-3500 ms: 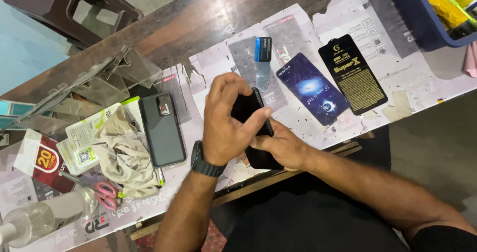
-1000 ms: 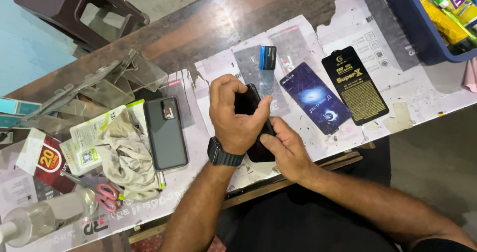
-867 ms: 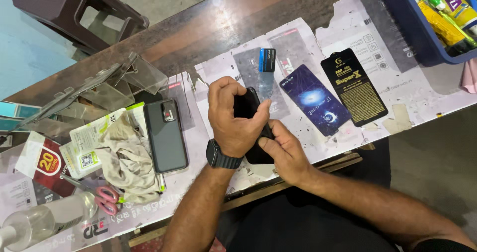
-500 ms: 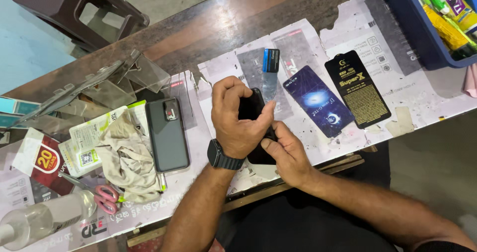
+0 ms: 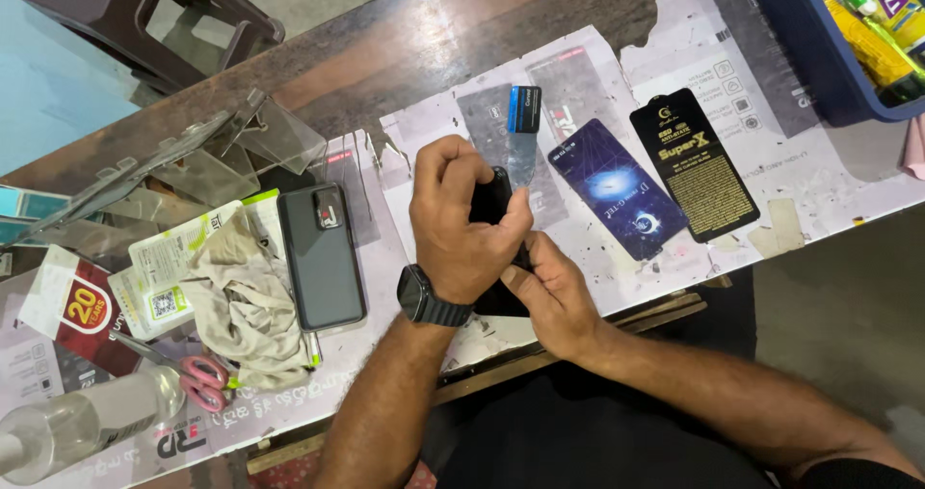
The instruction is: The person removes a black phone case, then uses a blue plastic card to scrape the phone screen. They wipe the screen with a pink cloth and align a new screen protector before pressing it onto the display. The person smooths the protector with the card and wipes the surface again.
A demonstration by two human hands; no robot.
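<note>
Phone [image 5: 496,248] sits clamped between my hands: left hand [image 5: 461,224] wraps its top, right hand [image 5: 549,291] grips the lower edge. Best I press evenly, keeping it low over the tabletop [image 5: 809,176], clear of the packets beyond my fingers.

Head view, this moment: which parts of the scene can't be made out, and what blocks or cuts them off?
- Black phone: mostly covered by the left hand and right hand; which face is up cannot be told.
- Blue bin: cut off by the top and right edges.
- Clear bottle: its end runs past the left edge.
- Scissors: blades tucked under the cloth.
- Grey phone: lies back up, screen unseen.
</note>
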